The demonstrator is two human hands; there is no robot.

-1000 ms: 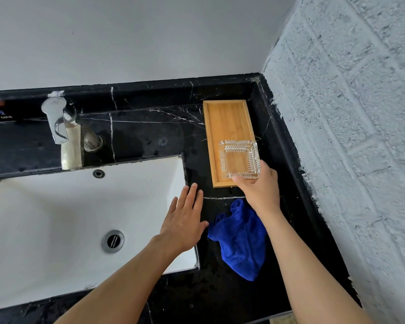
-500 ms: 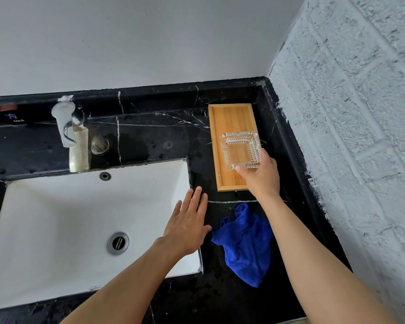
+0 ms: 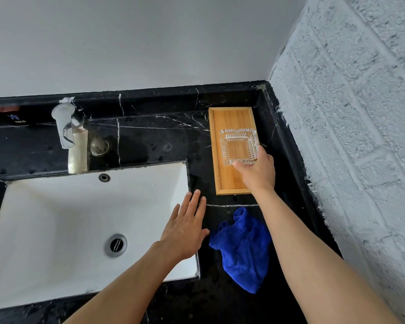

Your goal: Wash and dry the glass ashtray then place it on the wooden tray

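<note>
The square ribbed glass ashtray (image 3: pixel 239 146) is over the middle of the wooden tray (image 3: pixel 229 118), which lies on the black marble counter near the right wall. My right hand (image 3: pixel 257 171) grips the ashtray's near edge with thumb and fingers. Whether the ashtray rests on the tray or hovers just above it, I cannot tell. My left hand (image 3: pixel 187 225) is flat with fingers spread, over the right rim of the white sink (image 3: pixel 56 218), holding nothing.
A crumpled blue cloth (image 3: pixel 241 249) lies on the counter between my arms. A chrome faucet (image 3: pixel 66 127) stands behind the basin, with the drain (image 3: pixel 116 244) below. The rough white brick wall (image 3: pixel 348 136) closes the right side.
My right hand has carried the ashtray from the tray's near end to its middle. My left hand stays over the sink rim.
</note>
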